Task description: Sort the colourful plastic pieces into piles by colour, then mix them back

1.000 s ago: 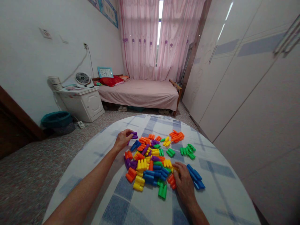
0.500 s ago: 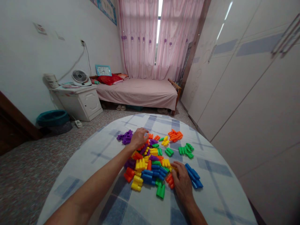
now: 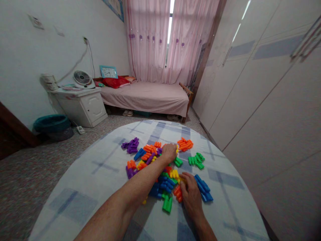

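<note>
While the left forearm (image 3: 135, 190) crosses above the mixed heap (image 3: 149, 158) of plastic blocks, a green block (image 3: 167, 205) lies at the heap's near edge, its tubes running away from the person; the right hand (image 3: 192, 192) lies at the heap's right edge, fingers bent and close together over a yellow block (image 3: 183, 179), which sits under the fingertips, by the thumb; most of that block is covered, so its long axis and whether it is pinched cannot be told; an orange block (image 3: 178, 194) lies just left of this hand, at the heap's near right corner; a blue group (image 3: 203, 188) lies right of the heap, past the hand, its long axis slanting from far left to near right.

The left hand (image 3: 169, 152) is over the heap's far right part, back of the hand uppermost; its fingers are hidden, so their spread and hold cannot be told; a green piece (image 3: 178, 162) lies just beside it, at the heap's right edge; a green group (image 3: 197, 160) lies farther right of the heap; a purple group (image 3: 130, 145) lies off the heap's far left corner, an orange group (image 3: 185, 144) off its far right; well beyond the heap stands a bed (image 3: 147, 95), with pink curtains (image 3: 147, 50) behind.
</note>
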A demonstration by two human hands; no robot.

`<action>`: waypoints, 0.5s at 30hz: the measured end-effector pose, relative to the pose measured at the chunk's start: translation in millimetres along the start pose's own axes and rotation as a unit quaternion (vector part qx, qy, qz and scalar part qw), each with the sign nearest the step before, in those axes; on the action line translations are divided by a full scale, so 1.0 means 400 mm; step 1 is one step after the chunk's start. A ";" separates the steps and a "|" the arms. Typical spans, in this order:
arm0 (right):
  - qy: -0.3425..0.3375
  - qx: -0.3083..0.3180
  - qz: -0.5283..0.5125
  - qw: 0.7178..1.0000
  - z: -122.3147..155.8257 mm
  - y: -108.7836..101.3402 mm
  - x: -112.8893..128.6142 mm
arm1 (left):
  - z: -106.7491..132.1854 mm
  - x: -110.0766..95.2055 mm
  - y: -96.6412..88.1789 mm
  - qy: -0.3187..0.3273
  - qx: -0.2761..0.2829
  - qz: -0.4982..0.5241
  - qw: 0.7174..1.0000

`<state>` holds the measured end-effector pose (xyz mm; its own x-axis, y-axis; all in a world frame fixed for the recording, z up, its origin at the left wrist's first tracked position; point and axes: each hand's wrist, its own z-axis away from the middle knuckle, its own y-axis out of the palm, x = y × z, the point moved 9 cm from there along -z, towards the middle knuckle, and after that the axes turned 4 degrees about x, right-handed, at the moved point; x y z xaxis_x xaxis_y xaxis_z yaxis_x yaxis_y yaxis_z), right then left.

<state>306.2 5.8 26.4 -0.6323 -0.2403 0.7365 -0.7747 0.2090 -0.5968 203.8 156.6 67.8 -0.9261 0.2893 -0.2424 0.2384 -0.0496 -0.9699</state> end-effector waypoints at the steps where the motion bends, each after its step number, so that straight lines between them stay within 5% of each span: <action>1: -0.001 0.001 0.000 1.000 0.000 0.001 0.000 | 0.001 0.002 -0.002 -0.004 0.002 0.000 1.000; 8: 0.000 0.007 0.001 1.000 -0.002 0.002 0.004 | 0.063 0.072 -0.126 -0.020 -0.044 0.019 0.999; 12: 0.000 0.006 0.001 1.000 -0.003 0.001 0.009 | 0.210 0.200 -0.231 -0.023 -0.172 0.047 0.984; 15: 0.003 0.008 0.005 1.000 -0.005 0.003 0.005 | 0.345 0.336 -0.259 -0.059 -0.240 0.023 0.969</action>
<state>304.1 7.4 28.1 -0.6395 -0.2329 0.7326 -0.7688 0.1954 -0.6089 14.3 68.6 132.7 -0.9314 0.1849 -0.3134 0.3626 0.3988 -0.8423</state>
